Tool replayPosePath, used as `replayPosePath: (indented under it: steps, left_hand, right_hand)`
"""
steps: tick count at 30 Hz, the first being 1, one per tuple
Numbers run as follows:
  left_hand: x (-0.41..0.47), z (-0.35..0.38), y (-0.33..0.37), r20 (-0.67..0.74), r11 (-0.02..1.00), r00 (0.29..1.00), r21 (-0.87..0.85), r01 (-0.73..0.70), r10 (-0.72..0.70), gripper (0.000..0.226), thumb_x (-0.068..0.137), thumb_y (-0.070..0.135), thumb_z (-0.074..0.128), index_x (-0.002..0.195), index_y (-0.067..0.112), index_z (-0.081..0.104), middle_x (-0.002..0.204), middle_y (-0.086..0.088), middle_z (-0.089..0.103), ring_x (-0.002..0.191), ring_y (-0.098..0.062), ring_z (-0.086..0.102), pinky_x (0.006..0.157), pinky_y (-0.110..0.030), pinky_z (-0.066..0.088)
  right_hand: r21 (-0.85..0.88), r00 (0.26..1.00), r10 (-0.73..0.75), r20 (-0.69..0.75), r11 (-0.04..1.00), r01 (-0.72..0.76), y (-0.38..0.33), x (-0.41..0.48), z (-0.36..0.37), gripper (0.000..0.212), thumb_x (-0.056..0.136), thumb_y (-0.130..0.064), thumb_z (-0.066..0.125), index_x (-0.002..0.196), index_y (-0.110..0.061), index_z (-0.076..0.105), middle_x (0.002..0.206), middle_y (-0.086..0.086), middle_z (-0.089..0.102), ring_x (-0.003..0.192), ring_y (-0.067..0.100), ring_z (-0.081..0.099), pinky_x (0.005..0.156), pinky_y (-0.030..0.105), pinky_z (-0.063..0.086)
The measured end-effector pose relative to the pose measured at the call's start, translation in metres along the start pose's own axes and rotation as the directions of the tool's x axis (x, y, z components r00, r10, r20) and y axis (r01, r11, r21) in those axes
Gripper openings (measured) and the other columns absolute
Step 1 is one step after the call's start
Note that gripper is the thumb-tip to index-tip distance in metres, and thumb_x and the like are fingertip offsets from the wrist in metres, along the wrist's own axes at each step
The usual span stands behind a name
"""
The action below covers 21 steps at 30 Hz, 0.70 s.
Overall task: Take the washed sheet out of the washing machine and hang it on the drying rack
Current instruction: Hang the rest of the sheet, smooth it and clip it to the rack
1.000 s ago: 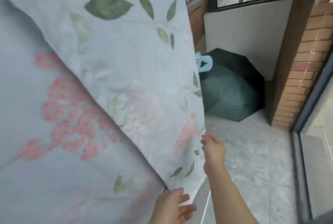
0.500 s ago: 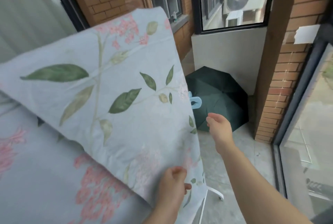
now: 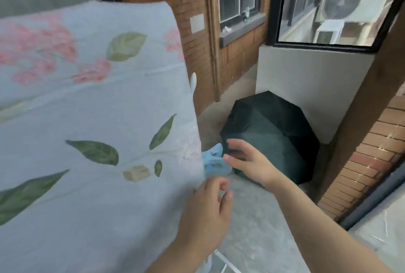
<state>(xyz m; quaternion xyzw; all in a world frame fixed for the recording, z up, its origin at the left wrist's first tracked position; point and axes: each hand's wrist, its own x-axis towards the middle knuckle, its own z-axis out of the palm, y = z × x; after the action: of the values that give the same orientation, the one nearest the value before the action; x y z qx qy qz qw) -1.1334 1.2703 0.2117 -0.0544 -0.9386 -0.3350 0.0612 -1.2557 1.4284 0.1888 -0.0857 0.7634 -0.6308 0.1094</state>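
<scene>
Bedlinen dominates: the pale blue cotton sheet printed with green leaves and pink blossoms (image 3: 92, 132) is draped over the drying rack, whose frame is almost wholly hidden beneath it; only a white rounded tip (image 3: 193, 79) pokes out at the sheet's right edge and thin white leg bars (image 3: 226, 261) show below its lower corner. Well to the right of the sheet, a dark green fabric umbrella (image 3: 276, 139) lies open on the grey floor. Against the sheet's right edge the left hand (image 3: 208, 209) has its fingers curled loosely inward, apparently pinching or just touching the hem, though whether cloth is actually gripped cannot be told. Just right of the sheet's edge, the right hand (image 3: 249, 163) is spread, thumb and fingers closing toward a light blue plastic clothes peg (image 3: 213, 163) that sits touching the hem; it does not yet seem to have hold of it. The hanging looks nearly finished, with pinning as the step in hand. To do it well, the left hand should keep the hem flat and taut, while the right squeezes the peg fully open and seats it over cloth and bar together, so the damp sheet cannot slide.
</scene>
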Motion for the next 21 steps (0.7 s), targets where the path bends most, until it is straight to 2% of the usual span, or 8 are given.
replayPosePath:
  steps: [2,5,7,10,12,14,17,21]
  left_hand:
    - [0.023,-0.009,0.025,-0.131,0.997,0.99,0.059,-0.048,0.055,0.031,0.093,0.049,0.039,0.113,0.033,0.056,0.108,0.018,0.061,0.094,-0.003,0.06,0.079,-0.031,0.052]
    - [0.057,-0.027,0.059,-0.3,0.962,0.93,0.229,-0.147,0.213,0.02,0.095,0.033,0.049,0.109,0.024,0.061,0.102,0.011,0.065,0.09,-0.012,0.062,0.075,-0.034,0.054]
    - [0.076,-0.039,0.074,-0.365,0.92,0.881,0.356,-0.167,0.301,0.018,0.093,0.024,0.055,0.107,0.019,0.065,0.102,0.006,0.067,0.09,-0.017,0.063,0.078,-0.036,0.053]
    - [0.1,-0.052,0.079,-0.406,0.882,0.837,0.437,-0.175,0.367,0.018,0.093,0.019,0.056,0.108,0.015,0.067,0.105,0.002,0.068,0.096,-0.018,0.063,0.083,-0.036,0.051]
    - [0.112,-0.053,0.075,-0.377,0.848,0.843,0.506,-0.159,0.383,0.018,0.094,0.019,0.055,0.108,0.016,0.066,0.106,0.002,0.067,0.097,-0.019,0.062,0.084,-0.034,0.048]
    - [0.122,-0.051,0.072,-0.374,0.827,0.855,0.551,-0.107,0.359,0.018,0.093,0.018,0.055,0.108,0.017,0.065,0.106,0.004,0.066,0.096,-0.018,0.061,0.084,-0.033,0.046]
    - [0.128,-0.052,0.067,-0.409,0.836,0.865,0.549,-0.022,0.291,0.016,0.091,0.016,0.058,0.106,0.017,0.065,0.105,0.005,0.065,0.096,-0.016,0.06,0.086,-0.031,0.045]
    - [0.147,-0.048,0.066,-0.493,0.808,0.839,0.578,0.118,0.23,0.021,0.084,0.007,0.06,0.103,0.015,0.067,0.105,0.003,0.066,0.094,-0.019,0.062,0.084,-0.033,0.045]
  right_hand:
    - [-0.154,0.984,-0.058,0.167,0.984,0.084,0.004,0.028,-0.011,0.078,0.08,-0.044,0.077,0.146,-0.033,0.038,0.142,-0.012,0.046,0.128,0.003,0.047,0.101,0.017,0.044]
    - [-0.302,0.891,-0.035,0.453,0.934,0.19,0.0,0.064,-0.016,0.086,0.083,-0.028,0.076,0.153,-0.031,0.026,0.151,-0.011,0.034,0.135,0.0,0.035,0.102,0.008,0.034]
    - [-0.36,0.841,-0.019,0.541,0.898,0.252,-0.001,0.081,-0.015,0.078,0.077,-0.044,0.074,0.146,-0.028,0.04,0.146,-0.01,0.045,0.132,0.004,0.044,0.106,0.024,0.043]
    - [-0.341,0.854,-0.089,0.512,0.892,0.297,0.003,0.093,-0.013,0.078,0.073,-0.075,0.062,0.131,-0.025,0.055,0.128,-0.011,0.061,0.122,0.008,0.055,0.098,0.035,0.05]
    - [-0.228,0.904,-0.178,0.389,0.932,0.281,0.007,0.091,-0.006,0.043,0.081,-0.063,0.061,0.11,-0.031,0.062,0.104,-0.02,0.068,0.101,0.003,0.064,0.081,0.026,0.052]
    - [-0.111,0.923,-0.285,0.258,0.94,0.321,0.013,0.087,0.005,0.014,0.091,-0.042,0.056,0.101,-0.034,0.063,0.094,-0.023,0.068,0.091,0.001,0.064,0.075,0.02,0.047]
    - [0.028,0.934,-0.322,0.155,0.946,0.322,0.03,0.076,0.02,0.035,0.097,-0.041,0.053,0.128,-0.026,0.057,0.119,-0.012,0.063,0.111,0.008,0.059,0.089,0.025,0.046]
    - [0.011,0.839,-0.385,0.385,0.911,0.413,0.045,0.088,0.012,0.075,0.085,-0.041,0.075,0.146,-0.017,0.039,0.141,-0.004,0.048,0.126,0.013,0.05,0.1,0.021,0.041]
